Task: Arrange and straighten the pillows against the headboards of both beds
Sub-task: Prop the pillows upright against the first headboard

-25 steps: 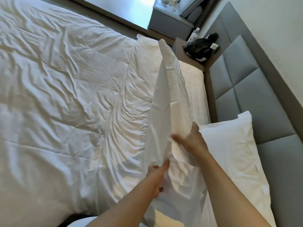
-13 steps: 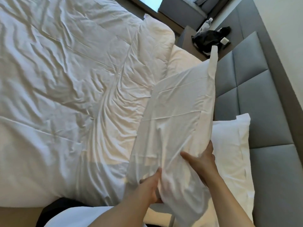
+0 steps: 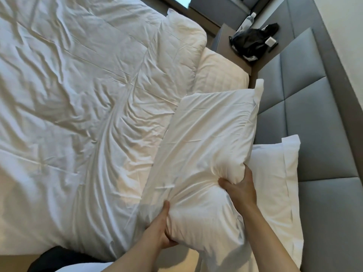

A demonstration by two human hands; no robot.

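Holding the pillow [image 3: 208, 154] by its near end, we grip it with both hands above the bed; only the head view is available. The left hand [image 3: 159, 230] is closed around the near-left corner, thumb up on the top face and fingers curled beneath. The right hand [image 3: 238, 185] is closed on the right edge, thumb dug into the top face and fingers wrapped behind, so that the filling bulges between them. The pillow's long axis runs from the hands away toward the far right, its far corner just beside the grey headboard [image 3: 314, 118]. The right hand is the nearer one to the headboard. A second pillow [image 3: 275, 185] lies flat against the headboard, to the right of and partly under the held one. The bare sheet [image 3: 220, 75] shows beyond, and the rumpled duvet [image 3: 78, 114] covers the left. We judge that the pillow must swing right and settle with its long edge along the headboard. Both forearms reach forward from the near edge, wrists roughly level.
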